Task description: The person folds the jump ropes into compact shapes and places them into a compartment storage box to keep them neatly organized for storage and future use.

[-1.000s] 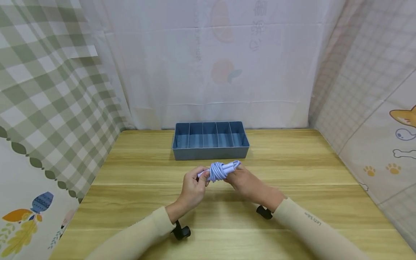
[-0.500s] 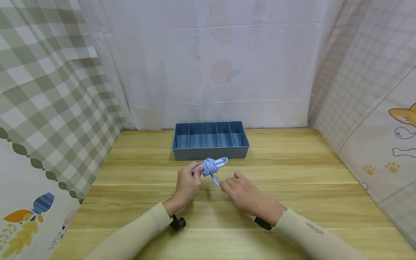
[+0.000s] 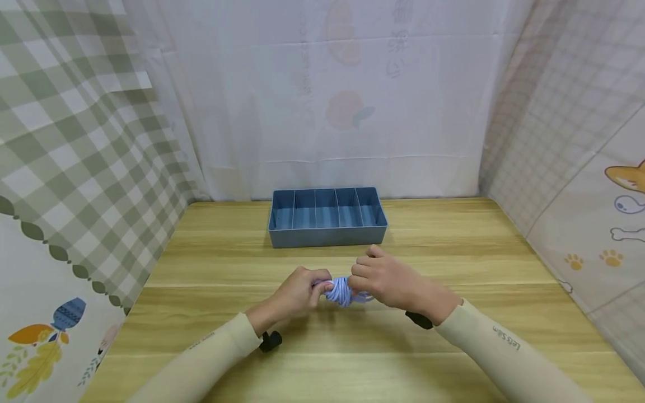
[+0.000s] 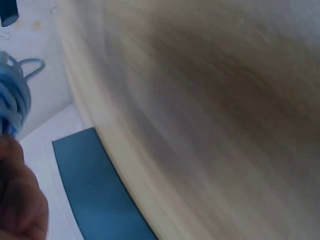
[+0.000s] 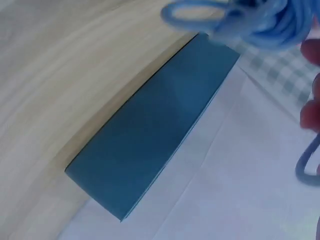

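A lavender charging cable [image 3: 340,292] is wound into a compact bundle above the wooden table. My left hand [image 3: 297,291] pinches its left end between thumb and fingers. At the bundle's right side, my right hand [image 3: 390,280] has curled fingers and covers part of the windings. In the right wrist view, a strand of the cable [image 5: 306,167] comes out below the fingers [image 5: 311,112] of that hand, while the wound part hangs at the top. A thin loop sticks out from the bundle's end, also seen in the left wrist view beside the cable coils [image 4: 12,95].
Behind the hands, a blue-grey box [image 3: 327,237] with several compartments stands near the table's back edge. The wood-grain table [image 3: 227,336] reaches out to both sides. A white curtain [image 3: 252,112] hangs behind it, with a checked cloth [image 3: 101,129] at the left.
The right hand pulled a cable strand down and right, then came up and over to the bundle's right side. The left hand and bundle dipped lower and moved slightly right.
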{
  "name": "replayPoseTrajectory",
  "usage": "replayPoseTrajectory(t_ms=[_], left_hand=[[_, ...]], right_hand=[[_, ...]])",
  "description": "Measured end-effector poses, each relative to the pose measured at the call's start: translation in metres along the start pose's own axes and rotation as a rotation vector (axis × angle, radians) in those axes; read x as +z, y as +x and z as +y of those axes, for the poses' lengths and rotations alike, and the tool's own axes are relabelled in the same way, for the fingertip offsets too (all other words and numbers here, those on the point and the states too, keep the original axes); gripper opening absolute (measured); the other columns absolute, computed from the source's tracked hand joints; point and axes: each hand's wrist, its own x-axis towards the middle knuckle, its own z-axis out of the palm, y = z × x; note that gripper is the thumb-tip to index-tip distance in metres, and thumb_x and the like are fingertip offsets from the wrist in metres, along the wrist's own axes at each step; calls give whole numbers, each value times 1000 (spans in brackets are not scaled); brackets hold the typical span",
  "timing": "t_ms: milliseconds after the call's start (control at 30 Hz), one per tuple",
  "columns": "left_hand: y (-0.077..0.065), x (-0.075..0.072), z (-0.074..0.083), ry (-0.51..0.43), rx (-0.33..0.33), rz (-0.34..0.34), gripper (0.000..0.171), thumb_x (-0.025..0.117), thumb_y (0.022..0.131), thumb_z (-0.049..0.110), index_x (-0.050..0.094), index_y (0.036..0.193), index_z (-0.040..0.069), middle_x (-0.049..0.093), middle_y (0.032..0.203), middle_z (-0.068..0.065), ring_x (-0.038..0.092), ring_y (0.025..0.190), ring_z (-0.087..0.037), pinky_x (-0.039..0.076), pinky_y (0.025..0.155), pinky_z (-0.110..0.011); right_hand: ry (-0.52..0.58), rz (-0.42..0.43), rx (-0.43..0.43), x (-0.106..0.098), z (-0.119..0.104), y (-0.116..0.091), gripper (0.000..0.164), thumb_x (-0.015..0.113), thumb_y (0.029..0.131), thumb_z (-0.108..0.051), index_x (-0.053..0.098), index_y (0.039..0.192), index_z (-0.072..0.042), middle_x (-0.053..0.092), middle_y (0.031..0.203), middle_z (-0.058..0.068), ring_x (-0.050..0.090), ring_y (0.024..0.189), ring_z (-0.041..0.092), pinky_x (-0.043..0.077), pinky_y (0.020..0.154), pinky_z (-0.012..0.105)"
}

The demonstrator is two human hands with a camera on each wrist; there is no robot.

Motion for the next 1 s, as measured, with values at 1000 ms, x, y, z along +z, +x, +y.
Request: replayPoseTrajectory(t_ms=[1000], left_hand=[[-13, -2, -2, -507, 173, -389, 17, 56, 104, 3, 69, 92, 2, 56, 75, -9, 47, 70, -1, 45, 62, -19]], right_hand=[[1865, -194, 219, -1, 40, -35, 36, 45, 88, 22, 66, 117, 14, 53, 71, 29, 44, 48, 27, 44, 43, 31]])
